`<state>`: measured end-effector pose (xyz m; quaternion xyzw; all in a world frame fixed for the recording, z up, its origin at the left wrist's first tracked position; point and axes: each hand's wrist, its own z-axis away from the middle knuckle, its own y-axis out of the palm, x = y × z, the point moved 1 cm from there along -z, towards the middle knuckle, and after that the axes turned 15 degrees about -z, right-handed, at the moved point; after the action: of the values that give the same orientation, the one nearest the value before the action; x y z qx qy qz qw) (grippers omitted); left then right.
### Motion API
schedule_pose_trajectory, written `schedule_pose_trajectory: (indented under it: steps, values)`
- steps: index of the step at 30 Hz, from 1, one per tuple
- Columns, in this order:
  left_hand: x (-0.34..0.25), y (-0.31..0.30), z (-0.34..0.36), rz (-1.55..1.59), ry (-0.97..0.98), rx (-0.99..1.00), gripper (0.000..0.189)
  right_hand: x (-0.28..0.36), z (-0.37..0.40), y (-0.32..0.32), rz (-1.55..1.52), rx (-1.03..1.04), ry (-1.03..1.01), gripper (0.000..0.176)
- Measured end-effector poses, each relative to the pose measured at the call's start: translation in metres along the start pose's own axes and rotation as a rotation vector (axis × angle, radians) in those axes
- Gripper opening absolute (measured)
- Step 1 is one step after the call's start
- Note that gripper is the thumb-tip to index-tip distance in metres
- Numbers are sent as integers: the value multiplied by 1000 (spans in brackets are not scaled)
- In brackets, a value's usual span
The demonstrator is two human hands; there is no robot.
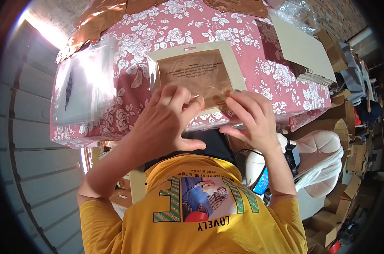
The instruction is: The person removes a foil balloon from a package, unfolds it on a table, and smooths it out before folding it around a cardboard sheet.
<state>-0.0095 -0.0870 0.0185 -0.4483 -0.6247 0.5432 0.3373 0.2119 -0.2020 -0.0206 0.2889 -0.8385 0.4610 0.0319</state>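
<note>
A clear plastic bag (191,78) with printed warning text lies on the table, with a pale card frame (236,70) with a hang hole and a brown sheet inside it. My left hand (168,112) rests over the bag's lower left edge; its fingers are bent onto the film and its thumb stands apart. At the lower right corner, my right hand (253,118) touches the bag with its fingertips, thumb spread away. Both hands partly hide the bag's near edge.
A stack of clear plastic bags (84,84) lies at left on the floral tablecloth (135,40). Pale cards (300,44) are stacked at right. Shiny copper-coloured sheets (101,19) lie at the far edge. A padded stool (319,154) and a lit phone (261,182) are beside me.
</note>
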Motion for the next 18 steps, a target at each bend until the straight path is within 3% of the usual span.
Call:
schedule_pose_trajectory:
  steps: [1, 8, 15, 18]
  values:
    - [-1, 1, 4, -32, -4, 1, 79, -3, -5, -1, 21, 74, -9, 56]
    - [2, 7, 11, -79, 4, -80, 78, -8, -12, -2, -129, 29, 6, 51]
    - [4, 4, -9, 84, -124, -100, 53, -8, -21, -8, -275, 18, 204, 40]
    - [6, 7, -14, 83, -142, -150, 51, -6, -26, -10, -147, 46, 128, 33]
